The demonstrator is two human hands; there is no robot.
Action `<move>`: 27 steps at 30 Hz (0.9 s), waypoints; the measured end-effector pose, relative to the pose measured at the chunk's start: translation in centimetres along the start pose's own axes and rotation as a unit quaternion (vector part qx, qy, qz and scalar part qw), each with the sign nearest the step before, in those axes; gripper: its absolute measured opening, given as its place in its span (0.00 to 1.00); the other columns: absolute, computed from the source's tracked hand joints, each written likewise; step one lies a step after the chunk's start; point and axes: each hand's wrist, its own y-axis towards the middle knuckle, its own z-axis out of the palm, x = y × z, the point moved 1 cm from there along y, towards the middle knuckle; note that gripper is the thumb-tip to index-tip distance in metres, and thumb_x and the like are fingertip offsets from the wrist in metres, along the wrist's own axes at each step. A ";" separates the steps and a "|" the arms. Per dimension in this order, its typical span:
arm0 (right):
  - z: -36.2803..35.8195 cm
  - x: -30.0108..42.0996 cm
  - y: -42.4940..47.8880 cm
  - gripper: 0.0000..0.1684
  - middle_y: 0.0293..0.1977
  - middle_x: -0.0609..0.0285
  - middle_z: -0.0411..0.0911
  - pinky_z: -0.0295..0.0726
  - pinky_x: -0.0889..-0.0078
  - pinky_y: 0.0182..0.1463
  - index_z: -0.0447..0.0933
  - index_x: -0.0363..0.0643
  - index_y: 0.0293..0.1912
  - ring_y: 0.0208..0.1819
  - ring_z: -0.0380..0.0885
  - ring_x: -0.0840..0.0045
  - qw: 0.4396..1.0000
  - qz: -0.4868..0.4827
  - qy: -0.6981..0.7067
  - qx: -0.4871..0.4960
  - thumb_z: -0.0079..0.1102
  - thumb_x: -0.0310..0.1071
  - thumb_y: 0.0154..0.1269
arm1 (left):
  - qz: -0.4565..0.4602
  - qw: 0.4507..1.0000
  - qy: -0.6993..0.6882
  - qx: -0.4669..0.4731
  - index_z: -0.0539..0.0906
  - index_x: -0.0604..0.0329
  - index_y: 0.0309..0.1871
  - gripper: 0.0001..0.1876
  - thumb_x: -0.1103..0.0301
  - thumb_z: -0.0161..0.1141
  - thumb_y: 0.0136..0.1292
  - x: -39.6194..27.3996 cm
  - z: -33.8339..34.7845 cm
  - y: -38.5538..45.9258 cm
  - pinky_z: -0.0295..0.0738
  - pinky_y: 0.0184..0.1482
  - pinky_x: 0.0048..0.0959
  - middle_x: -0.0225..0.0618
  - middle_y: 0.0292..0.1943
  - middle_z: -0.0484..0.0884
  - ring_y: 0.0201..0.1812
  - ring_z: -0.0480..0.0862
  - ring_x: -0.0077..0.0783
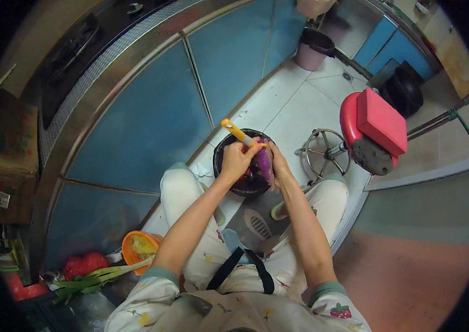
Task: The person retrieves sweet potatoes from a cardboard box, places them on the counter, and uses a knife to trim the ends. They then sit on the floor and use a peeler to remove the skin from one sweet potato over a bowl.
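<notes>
My left hand (235,159) is closed on a yellow-handled peeler (238,132), its handle pointing up and to the left. The tool's head lies against a long purple vegetable (264,159), whose kind I cannot tell for certain. My right hand (279,162) holds that vegetable from its right side, with pale, translucent material along it. Both hands are over a round bin with a black liner (243,191), which stands on the floor between my knees. Some small red bits show inside the bin.
At right stands a red wheeled stool (348,114) bearing a pink block (382,122). Blue cabinets (135,124) line the left. An orange basket (128,249), leafy green stalks (89,282) and a cardboard box (8,166) are at left; a pink bin (310,60) stands further off.
</notes>
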 end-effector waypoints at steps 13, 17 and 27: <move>-1.1 0.3 1.8 0.34 0.40 0.56 0.81 0.86 0.65 0.35 0.74 0.43 0.53 0.38 0.82 0.69 0.986 0.054 0.153 0.036 0.36 0.64 0.74 | 0.024 0.990 -0.099 0.102 0.83 0.69 0.46 0.12 0.68 0.65 0.66 -0.5 -1.1 -1.7 0.74 0.60 0.29 0.45 0.60 0.80 0.58 0.80 0.30; -0.4 -0.3 2.6 0.35 0.42 0.57 0.81 0.85 0.62 0.46 0.75 0.43 0.51 0.42 0.82 0.68 0.983 0.063 0.172 0.001 0.36 0.64 0.74 | 0.088 0.990 0.014 0.110 0.85 0.68 0.41 0.10 0.69 0.67 0.63 -0.9 -0.5 -2.8 0.71 0.63 0.35 0.45 0.60 0.81 0.64 0.77 0.39; 1.0 -0.5 1.6 0.33 0.33 0.63 0.80 0.78 0.69 0.30 0.76 0.48 0.46 0.31 0.78 0.75 0.994 0.037 0.104 -0.004 0.36 0.67 0.73 | -0.014 0.999 -0.035 -0.008 0.85 0.71 0.43 0.12 0.69 0.66 0.64 -1.2 -0.3 -1.3 0.80 0.48 0.27 0.43 0.50 0.87 0.43 0.87 0.29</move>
